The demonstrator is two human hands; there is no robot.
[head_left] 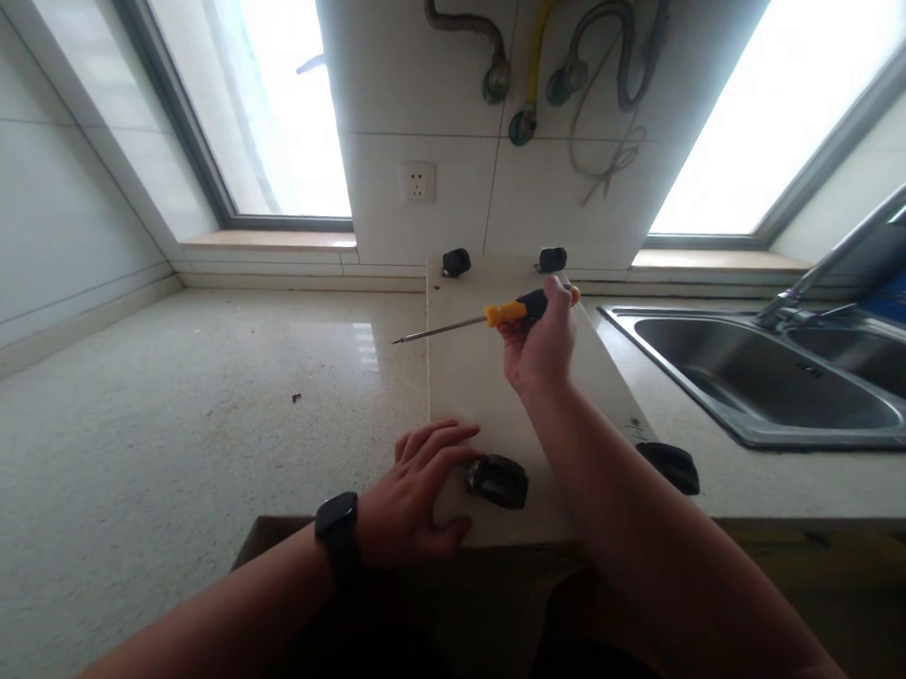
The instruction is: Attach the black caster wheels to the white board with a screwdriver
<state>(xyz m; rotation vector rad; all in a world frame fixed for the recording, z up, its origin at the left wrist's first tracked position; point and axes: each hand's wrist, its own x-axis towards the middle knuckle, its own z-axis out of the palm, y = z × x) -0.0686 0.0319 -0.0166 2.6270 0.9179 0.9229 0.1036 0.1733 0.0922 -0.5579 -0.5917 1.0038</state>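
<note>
My right hand (541,341) is closed around the yellow and black handle of a screwdriver (506,312), whose thin shaft points left above a white board (469,369). The board lies flat on the countertop. My left hand (422,491), fingers spread, rests on the board's near left corner beside a black caster wheel (499,481). Another caster (669,467) sits at the near right corner, partly behind my right forearm. Two more casters, a far left one (456,262) and a far right one (553,259), stand at the board's back end.
A steel double sink (761,366) with a faucet (789,300) is set into the countertop (201,421) on the right. Hoses and valves (523,124) hang on the tiled wall above a socket (418,183). A small dark bit (296,397) lies on the left counter.
</note>
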